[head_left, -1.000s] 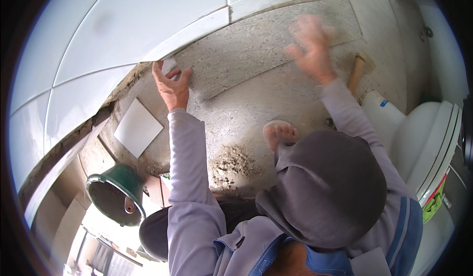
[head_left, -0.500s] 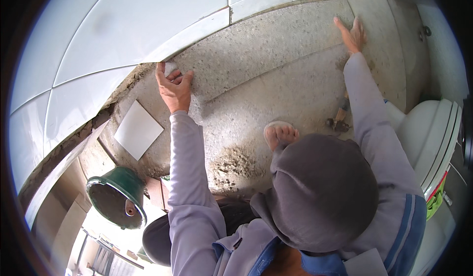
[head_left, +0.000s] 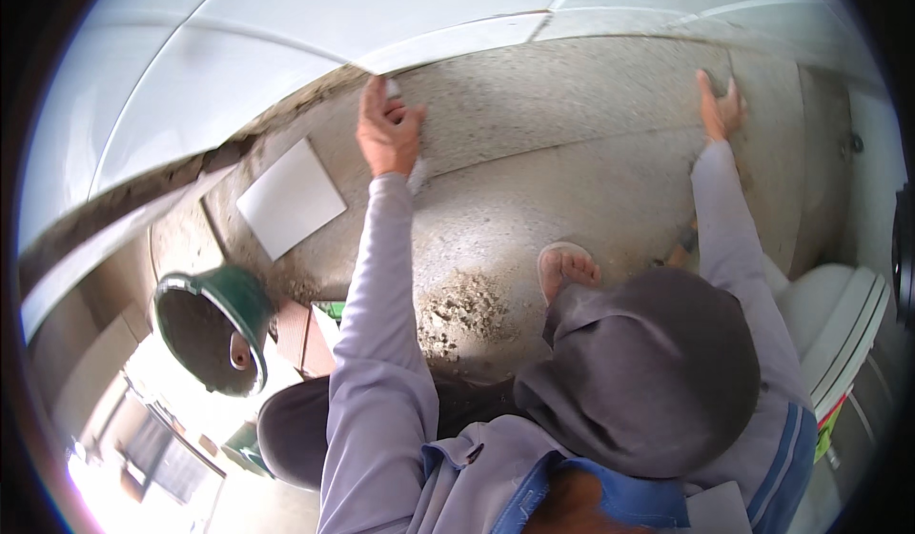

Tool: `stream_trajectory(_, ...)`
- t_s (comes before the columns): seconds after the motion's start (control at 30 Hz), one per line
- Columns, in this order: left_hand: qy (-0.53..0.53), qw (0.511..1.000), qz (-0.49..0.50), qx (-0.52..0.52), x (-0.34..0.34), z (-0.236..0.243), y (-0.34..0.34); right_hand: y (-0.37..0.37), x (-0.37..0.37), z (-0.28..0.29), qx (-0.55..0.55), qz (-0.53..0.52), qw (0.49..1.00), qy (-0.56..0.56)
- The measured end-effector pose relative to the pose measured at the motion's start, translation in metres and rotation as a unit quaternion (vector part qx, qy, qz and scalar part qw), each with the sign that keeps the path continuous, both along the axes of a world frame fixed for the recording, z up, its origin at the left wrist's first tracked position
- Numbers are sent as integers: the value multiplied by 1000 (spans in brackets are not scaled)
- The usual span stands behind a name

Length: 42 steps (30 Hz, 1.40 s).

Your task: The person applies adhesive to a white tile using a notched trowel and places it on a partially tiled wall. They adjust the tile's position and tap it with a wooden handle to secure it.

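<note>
A long speckled grey slab (head_left: 562,96) lies along the foot of the white tiled wall. My left hand (head_left: 389,134) is at its left end, fingers curled around a small white thing (head_left: 393,88) whose kind I cannot make out. Over by the slab's right end is my right hand (head_left: 721,113), thumb and fingers spread apart. Whether that hand touches the slab is unclear. A white square tile (head_left: 292,199) lies left of my left forearm.
A dark green bucket (head_left: 246,310) is tipped on its side at the left. Loose rubble (head_left: 462,310) is heaped near my bare foot (head_left: 568,269). A tool (head_left: 681,245) lies partly hidden by my right arm. The white toilet (head_left: 829,329) stands at the right.
The view has shifted, so my hands, bucket and white square tile appear in new places. Both hands keep much the same poses at the slab's two ends.
</note>
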<state>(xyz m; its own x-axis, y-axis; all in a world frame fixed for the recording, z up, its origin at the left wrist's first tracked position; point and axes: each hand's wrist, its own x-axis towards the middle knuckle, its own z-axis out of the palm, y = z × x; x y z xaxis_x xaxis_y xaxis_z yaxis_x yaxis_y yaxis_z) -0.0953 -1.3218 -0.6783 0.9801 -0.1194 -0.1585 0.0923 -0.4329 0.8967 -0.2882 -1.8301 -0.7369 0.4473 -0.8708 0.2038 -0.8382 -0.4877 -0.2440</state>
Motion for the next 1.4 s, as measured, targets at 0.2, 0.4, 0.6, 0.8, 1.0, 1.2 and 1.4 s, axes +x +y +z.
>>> stream_trajectory(0.2, 6, 1000, 16, 3, 1, -4, 0, -7, -4, 1, 23, 9, 999, 36)
stream_trajectory(0.4, -37, 997, 69, -22, 1, 10, 5, -1, 5, 20, 45, 38, 995, 85)
stream_trajectory(0.6, -193, 973, 120, -25, 25, 26, 4, 102, 41, 64, 65, 215, 969, -103)
stream_trajectory(0.8, -186, 973, 131, -26, 35, 23, 3, 213, 106, 116, 179, 393, 887, -166)
stream_trajectory(1.0, -210, 974, 79, 23, 43, 29, 8, 248, 135, 126, 317, 332, 841, -288)
stream_trajectory(1.2, -206, 977, 56, 8, 46, 30, 11, 256, 136, 117, 398, 269, 786, -389)
stream_trajectory(1.4, -200, 977, 65, 44, 49, 25, 15, 260, 138, 118, 402, 265, 779, -401)
